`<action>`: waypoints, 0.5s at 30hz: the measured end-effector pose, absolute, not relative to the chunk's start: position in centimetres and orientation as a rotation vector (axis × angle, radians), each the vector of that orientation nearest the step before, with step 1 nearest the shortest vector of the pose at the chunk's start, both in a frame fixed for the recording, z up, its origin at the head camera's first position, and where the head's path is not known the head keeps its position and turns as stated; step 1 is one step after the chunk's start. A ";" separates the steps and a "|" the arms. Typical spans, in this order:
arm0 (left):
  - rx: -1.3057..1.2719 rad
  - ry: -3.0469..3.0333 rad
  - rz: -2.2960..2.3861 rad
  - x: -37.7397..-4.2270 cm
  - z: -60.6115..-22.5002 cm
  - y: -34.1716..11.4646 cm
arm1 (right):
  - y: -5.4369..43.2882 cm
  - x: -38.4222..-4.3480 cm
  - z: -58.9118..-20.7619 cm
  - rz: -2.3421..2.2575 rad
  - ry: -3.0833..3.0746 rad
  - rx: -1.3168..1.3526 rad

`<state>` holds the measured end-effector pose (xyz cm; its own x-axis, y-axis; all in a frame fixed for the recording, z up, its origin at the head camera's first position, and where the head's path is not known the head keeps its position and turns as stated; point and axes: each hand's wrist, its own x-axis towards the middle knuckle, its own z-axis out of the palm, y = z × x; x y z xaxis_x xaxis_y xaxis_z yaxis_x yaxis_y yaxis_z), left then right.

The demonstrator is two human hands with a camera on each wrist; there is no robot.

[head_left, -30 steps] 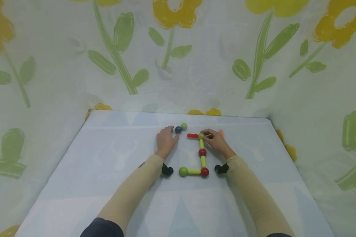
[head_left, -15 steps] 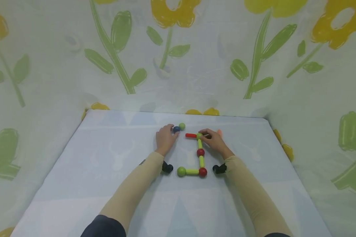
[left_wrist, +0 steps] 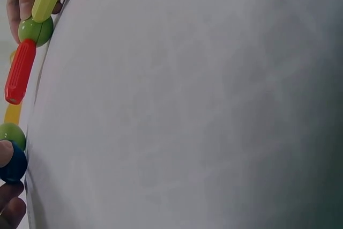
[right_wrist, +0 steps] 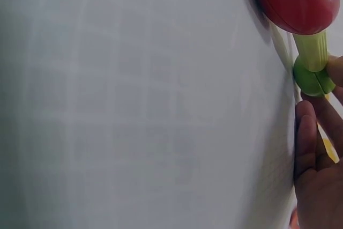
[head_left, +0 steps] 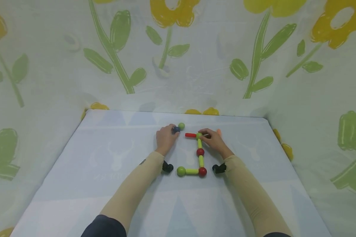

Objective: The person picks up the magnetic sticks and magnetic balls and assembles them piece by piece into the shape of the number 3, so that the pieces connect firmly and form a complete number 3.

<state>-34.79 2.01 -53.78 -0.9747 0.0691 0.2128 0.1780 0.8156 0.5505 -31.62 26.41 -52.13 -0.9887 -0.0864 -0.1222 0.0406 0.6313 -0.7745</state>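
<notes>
My left hand (head_left: 165, 138) pinches a dark blue ball (head_left: 176, 129) between thumb and fingers; the left wrist view shows the thumb on the blue ball (left_wrist: 14, 165). Right behind it sits a light green ball (head_left: 181, 126). My right hand (head_left: 215, 141) grips the green ball (head_left: 199, 136) at the far end of a ball-and-rod toy structure, seen in the right wrist view as a green ball (right_wrist: 311, 81). From that ball a red rod (head_left: 190, 135) points left, its end free. Yellow-green rods (head_left: 201, 161) run toward me through a red ball (head_left: 200, 152).
The structure turns left at a nearer red ball (head_left: 202, 171) and ends in a green ball (head_left: 181, 171). An orange piece (head_left: 219, 132) lies partly hidden behind the right hand. The pale table (head_left: 121, 191) meets flower-printed sheeting (head_left: 210, 82) at the back and sides.
My left fingers have closed in on the blue ball. The right hand keeps its grip on the structure's far green ball. The head view has shifted slightly.
</notes>
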 end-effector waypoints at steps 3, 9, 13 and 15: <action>-0.214 -2.811 -0.880 -34.6 -53.7 1.9 | 26.4 -31.6 -52.2 -1.284 2.701 -0.038; -0.227 -2.847 -0.887 -34.0 -53.3 1.9 | 26.4 -31.6 -52.2 -1.279 2.706 -0.016; -0.238 -2.876 -0.905 -33.5 -53.2 1.9 | 26.3 -31.7 -52.4 -1.277 2.710 -0.016; -0.245 -2.880 -0.916 -33.4 -53.2 2.0 | 26.3 -31.8 -52.4 -1.276 2.709 -0.021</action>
<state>-33.36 1.95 -53.19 -0.9809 0.1199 0.1529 0.1862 0.8051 0.5631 -31.76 26.33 -52.42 -0.9891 -0.0751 -0.1264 0.0495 0.6390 -0.7676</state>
